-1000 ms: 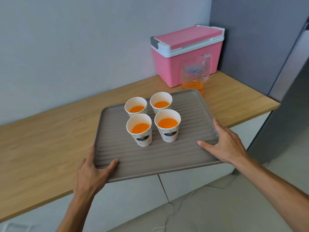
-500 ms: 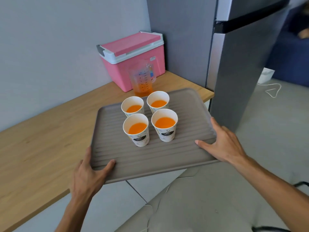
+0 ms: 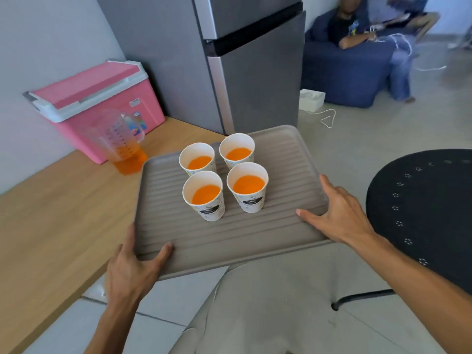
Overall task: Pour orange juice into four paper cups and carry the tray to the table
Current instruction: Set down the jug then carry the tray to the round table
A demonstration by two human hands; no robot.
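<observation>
Both hands keep a closed grip on the tray (image 3: 281, 154): the left hand (image 3: 130, 267) clamps the near left corner with the thumb on top, and the right hand (image 3: 342, 215) clamps the near right edge in the same way. Pouring looks finished, because each of the four paper cups (image 3: 224, 180) has orange juice inside, so the step in hand is the carrying. The tray is in the air, partly over the edge of the wooden counter (image 3: 51, 213) and partly over the floor, with the jug (image 3: 122, 144) and the pink cooler box (image 3: 97, 98) behind it on the counter. A dark round table (image 3: 421, 213) is at the right, just beside the right hand.

The next move probably calls for a slow turn to the right and a level tray, since the cups stand free and close together near the middle. The tray is grey-brown, ribbed, with a low raised rim. The cups are white with a dark print, about half full.
</observation>
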